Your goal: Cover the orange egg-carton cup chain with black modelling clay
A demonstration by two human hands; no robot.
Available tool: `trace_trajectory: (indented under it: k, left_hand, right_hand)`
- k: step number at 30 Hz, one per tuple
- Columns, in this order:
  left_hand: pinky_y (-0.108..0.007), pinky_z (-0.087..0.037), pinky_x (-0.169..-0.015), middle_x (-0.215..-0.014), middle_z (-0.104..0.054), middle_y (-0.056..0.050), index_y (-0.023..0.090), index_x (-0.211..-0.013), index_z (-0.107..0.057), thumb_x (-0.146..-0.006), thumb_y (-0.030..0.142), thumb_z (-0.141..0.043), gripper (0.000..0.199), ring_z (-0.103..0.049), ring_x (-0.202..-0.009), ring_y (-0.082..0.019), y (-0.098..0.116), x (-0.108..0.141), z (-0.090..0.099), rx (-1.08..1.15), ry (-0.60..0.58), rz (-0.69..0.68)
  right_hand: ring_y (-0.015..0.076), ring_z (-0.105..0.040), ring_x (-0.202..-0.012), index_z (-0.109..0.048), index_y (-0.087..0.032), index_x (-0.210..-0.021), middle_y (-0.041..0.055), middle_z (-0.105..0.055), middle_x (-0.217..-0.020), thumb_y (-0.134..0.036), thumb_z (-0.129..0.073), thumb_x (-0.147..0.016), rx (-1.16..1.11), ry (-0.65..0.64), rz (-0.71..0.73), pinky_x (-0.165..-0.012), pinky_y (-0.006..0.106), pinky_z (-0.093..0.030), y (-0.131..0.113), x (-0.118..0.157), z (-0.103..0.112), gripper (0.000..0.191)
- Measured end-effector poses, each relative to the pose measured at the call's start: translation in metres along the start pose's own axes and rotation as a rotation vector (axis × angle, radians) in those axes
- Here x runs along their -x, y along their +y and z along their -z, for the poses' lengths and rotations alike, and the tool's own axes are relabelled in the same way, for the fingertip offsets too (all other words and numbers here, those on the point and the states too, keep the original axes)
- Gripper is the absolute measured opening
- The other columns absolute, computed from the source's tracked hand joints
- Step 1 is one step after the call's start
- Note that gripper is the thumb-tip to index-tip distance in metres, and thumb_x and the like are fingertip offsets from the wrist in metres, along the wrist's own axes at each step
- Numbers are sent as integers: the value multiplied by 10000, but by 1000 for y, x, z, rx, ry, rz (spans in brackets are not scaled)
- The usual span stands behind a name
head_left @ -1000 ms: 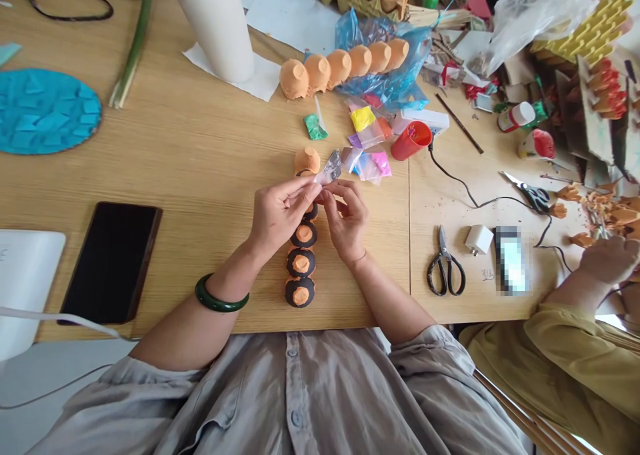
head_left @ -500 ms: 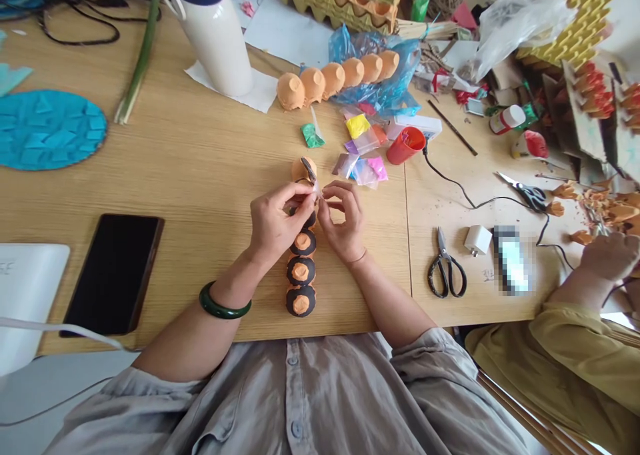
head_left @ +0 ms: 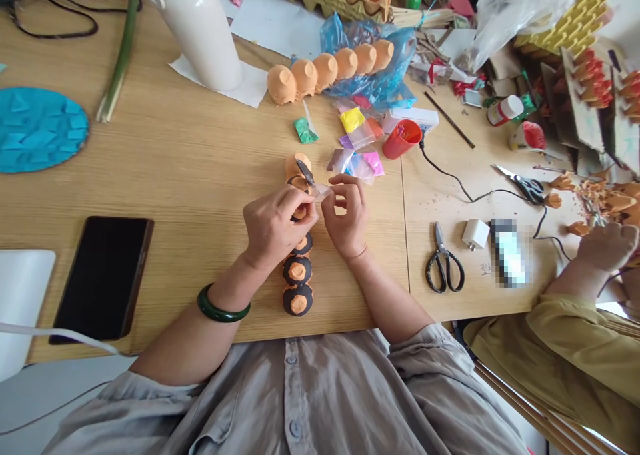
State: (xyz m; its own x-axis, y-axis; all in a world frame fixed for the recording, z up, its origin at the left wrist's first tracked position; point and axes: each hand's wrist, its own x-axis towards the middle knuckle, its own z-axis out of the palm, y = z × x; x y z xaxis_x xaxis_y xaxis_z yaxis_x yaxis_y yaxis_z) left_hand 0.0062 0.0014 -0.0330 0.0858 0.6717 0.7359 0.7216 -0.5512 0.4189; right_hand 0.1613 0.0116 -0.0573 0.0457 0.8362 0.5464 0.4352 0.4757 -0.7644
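Observation:
Between my two hands is a small clear plastic bag (head_left: 323, 191) with a dark lump (head_left: 305, 173) at its upper left end. My left hand (head_left: 277, 227) pinches the bag between thumb and fingers, and a dark green bangle is on that wrist. My right hand (head_left: 346, 216) has thumb and fingertips closed on the bag's right edge. Under the hands lies an orange egg-carton strip (head_left: 299, 300) of rounded cups, several ringed in black with orange tops. Its far cup is plain orange, and my left hand covers part of the strip.
Further back lie an orange cup strip (head_left: 326, 71), coloured clay packets (head_left: 351, 119), a red cup (head_left: 401, 139) and a white bottle (head_left: 205, 38). Scissors (head_left: 444, 261) lie to the right, a black phone (head_left: 103, 278) to the left. Another person's hand (head_left: 607, 248) rests at the right edge.
My hands have moved slightly apart, and more of the clear bag shows stretched between them. The whole view has shifted a little, with table objects appearing further left.

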Motion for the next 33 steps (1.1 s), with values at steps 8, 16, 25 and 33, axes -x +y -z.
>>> trace_trajectory:
  k: [8,16,25,33]
  left_hand:
    - [-314,-424,-600,-706,-712,25,238,-868,-652,-957,133,-662,137,-666,-622,-172,-2,-1,2,-28,-33,-41]
    - [-329,-550,-721,-869,-803,-2,238,-968,-693,-990,168,-747,91,-742,-766,-198,4,-4,6,93,-47,-98]
    - [-352,-658,-885,-1167,-812,-95,287,-1292,-803,-1120,557,-625,367,-797,-1067,-248,-15,-6,4,510,18,441]
    - [-299,-454,-474,-772,-681,-13,251,-942,-738,-1021,708,-708,465,-565,-550,-135,-21,-4,-3,605,26,659]
  right_hand:
    - [238,-800,-1230,-677,-231,-1404,132,-785,-1345,-169,-452,-1105,166,-143,135,-1068,392,-696,16,2,1,380]
    - [204,-832,-1046,-714,-237,-1291,95,-836,-1168,-268,-500,-1112,-5,-107,57,-885,339,-722,22,1,4,280]
    - [189,-844,-829,-771,-237,-1007,-11,-818,-821,-780,-816,-840,-775,-267,-609,-752,331,-699,0,-14,5,569]
    - [208,-828,-856,-724,-247,-1042,-16,-782,-756,-654,-870,-826,-837,-338,-734,-756,353,-701,-2,-22,10,484]
